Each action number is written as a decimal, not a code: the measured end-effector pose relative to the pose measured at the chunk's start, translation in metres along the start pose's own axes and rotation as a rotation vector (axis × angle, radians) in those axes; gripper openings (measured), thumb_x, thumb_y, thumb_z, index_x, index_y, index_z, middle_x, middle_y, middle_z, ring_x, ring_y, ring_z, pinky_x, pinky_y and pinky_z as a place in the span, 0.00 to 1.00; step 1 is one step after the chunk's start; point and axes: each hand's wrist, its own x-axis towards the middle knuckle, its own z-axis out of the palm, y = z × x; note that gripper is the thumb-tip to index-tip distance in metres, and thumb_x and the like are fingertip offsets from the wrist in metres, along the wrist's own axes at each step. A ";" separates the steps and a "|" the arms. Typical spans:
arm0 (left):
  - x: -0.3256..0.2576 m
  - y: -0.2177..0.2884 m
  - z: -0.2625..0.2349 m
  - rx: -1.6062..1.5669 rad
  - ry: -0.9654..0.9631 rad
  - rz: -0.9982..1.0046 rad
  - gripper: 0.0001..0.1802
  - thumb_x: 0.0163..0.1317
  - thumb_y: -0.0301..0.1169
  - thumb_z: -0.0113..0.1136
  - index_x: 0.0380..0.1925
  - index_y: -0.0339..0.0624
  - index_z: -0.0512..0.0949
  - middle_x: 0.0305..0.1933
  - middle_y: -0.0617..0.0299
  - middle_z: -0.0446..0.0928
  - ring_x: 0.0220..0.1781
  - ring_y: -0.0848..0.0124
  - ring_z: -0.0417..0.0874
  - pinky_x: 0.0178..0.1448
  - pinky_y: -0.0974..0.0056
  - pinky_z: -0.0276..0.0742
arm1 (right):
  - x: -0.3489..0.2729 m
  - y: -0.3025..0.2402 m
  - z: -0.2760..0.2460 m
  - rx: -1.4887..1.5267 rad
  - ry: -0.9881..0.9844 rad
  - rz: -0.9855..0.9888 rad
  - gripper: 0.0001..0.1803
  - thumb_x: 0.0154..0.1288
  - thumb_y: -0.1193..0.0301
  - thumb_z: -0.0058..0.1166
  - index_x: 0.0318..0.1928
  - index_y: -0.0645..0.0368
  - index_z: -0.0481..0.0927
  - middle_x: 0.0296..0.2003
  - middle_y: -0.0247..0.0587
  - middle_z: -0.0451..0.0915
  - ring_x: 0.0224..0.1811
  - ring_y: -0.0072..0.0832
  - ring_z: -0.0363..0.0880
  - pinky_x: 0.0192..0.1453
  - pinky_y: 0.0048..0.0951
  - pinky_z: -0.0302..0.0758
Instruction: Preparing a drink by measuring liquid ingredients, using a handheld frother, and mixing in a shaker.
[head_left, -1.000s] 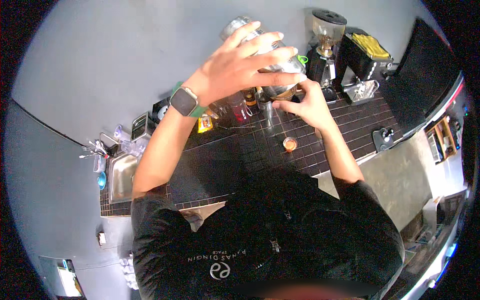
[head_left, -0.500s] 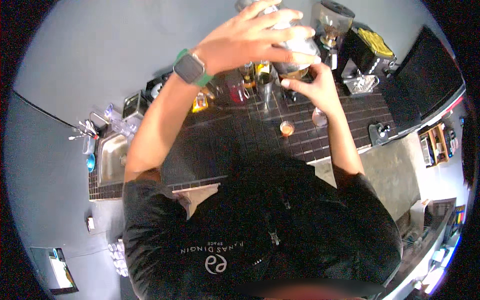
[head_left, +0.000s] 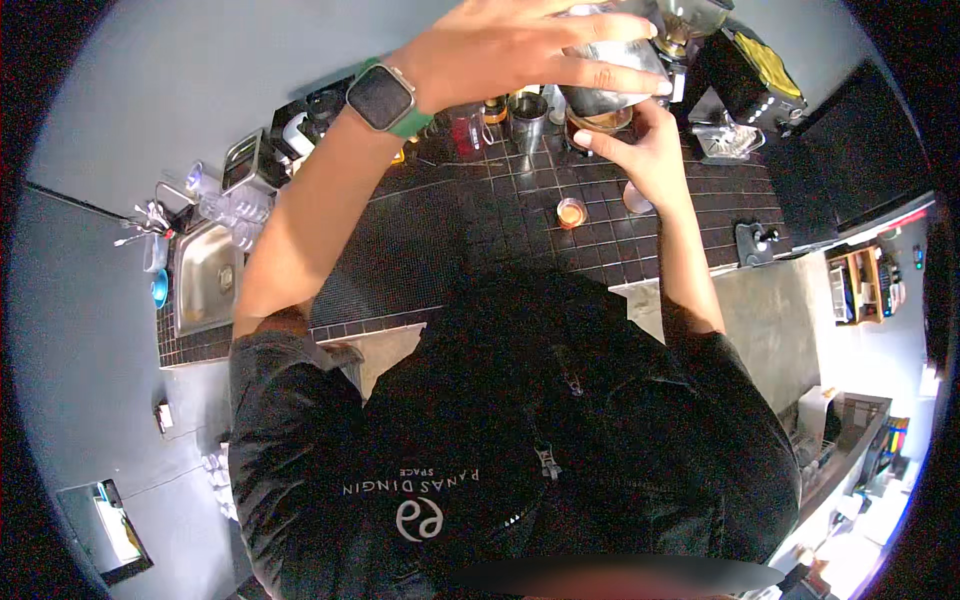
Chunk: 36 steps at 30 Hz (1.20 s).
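A silver metal shaker (head_left: 600, 101) is gripped by my left hand (head_left: 530, 50), whose fingers wrap over it from above. Directly under the shaker is a glass (head_left: 598, 122) with brownish contents at its rim. My right hand (head_left: 648, 150) is closed around that glass, thumb on the near side. Whether shaker and glass touch cannot be made out. On the counter below stands a small glass with an amber drink (head_left: 571, 213). A second clear glass (head_left: 636, 197) is beside my right wrist, partly hidden by it.
Black tiled counter (head_left: 610, 240) spans the view, with a steel sink (head_left: 205, 285) at left. A metal cup (head_left: 527, 128) and a reddish jug (head_left: 466, 132) stand toward the wall. A grinder (head_left: 692, 22), a dark machine with a yellow cloth (head_left: 765, 62) and a small black stand (head_left: 752, 243) are at right.
Both hands, with the shaker and glass, have shifted slightly up and to the right in the picture. The counter also appears higher in the picture. Both grips stay closed.
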 end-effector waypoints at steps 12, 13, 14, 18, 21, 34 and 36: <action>-0.199 0.188 0.072 -0.919 0.283 -1.604 0.56 0.48 0.32 0.84 0.72 0.35 0.55 0.65 0.51 0.72 0.65 0.59 0.78 0.66 0.55 0.80 | -0.101 0.087 0.008 -0.047 0.104 0.235 0.36 0.48 0.70 0.80 0.59 0.64 0.80 0.53 0.44 0.85 0.57 0.30 0.82 0.66 0.33 0.75; -0.209 0.208 0.067 -0.954 0.322 -1.727 0.56 0.49 0.30 0.84 0.71 0.36 0.54 0.64 0.50 0.71 0.64 0.59 0.78 0.63 0.56 0.82 | -0.112 0.093 0.005 -0.063 0.078 0.285 0.35 0.50 0.73 0.78 0.60 0.65 0.78 0.53 0.43 0.84 0.58 0.28 0.81 0.68 0.32 0.74; -0.218 0.227 0.060 -0.975 0.355 -1.849 0.55 0.50 0.28 0.83 0.71 0.36 0.53 0.64 0.50 0.70 0.63 0.59 0.79 0.60 0.57 0.85 | -0.125 0.105 0.006 -0.069 0.079 0.353 0.35 0.51 0.73 0.78 0.60 0.65 0.78 0.53 0.42 0.84 0.58 0.28 0.81 0.67 0.33 0.74; -0.273 0.285 0.046 -0.839 0.395 -1.855 0.54 0.50 0.26 0.82 0.70 0.38 0.53 0.64 0.51 0.67 0.60 0.60 0.79 0.57 0.60 0.87 | -0.168 0.161 0.012 -0.031 0.125 0.492 0.36 0.52 0.76 0.78 0.62 0.64 0.76 0.54 0.40 0.83 0.58 0.27 0.81 0.66 0.32 0.75; -0.298 0.307 0.040 -0.656 0.339 -1.832 0.54 0.48 0.26 0.83 0.69 0.40 0.54 0.63 0.52 0.66 0.60 0.59 0.77 0.61 0.56 0.84 | -0.193 0.208 0.021 -0.092 0.139 0.540 0.37 0.52 0.77 0.77 0.63 0.63 0.74 0.55 0.40 0.83 0.58 0.27 0.81 0.65 0.31 0.76; -0.260 0.281 0.047 -0.453 0.024 -1.486 0.58 0.38 0.40 0.90 0.66 0.40 0.62 0.65 0.51 0.67 0.65 0.55 0.74 0.69 0.53 0.75 | -0.221 0.300 0.049 -0.187 0.231 0.534 0.38 0.50 0.70 0.80 0.62 0.59 0.77 0.54 0.44 0.85 0.55 0.32 0.84 0.62 0.33 0.80; -0.262 0.280 0.051 -0.521 0.029 -1.563 0.57 0.38 0.40 0.90 0.66 0.39 0.63 0.66 0.51 0.68 0.66 0.55 0.75 0.70 0.53 0.74 | -0.217 0.297 0.055 -0.194 0.216 0.559 0.37 0.52 0.76 0.78 0.62 0.63 0.75 0.55 0.42 0.83 0.57 0.28 0.82 0.64 0.31 0.79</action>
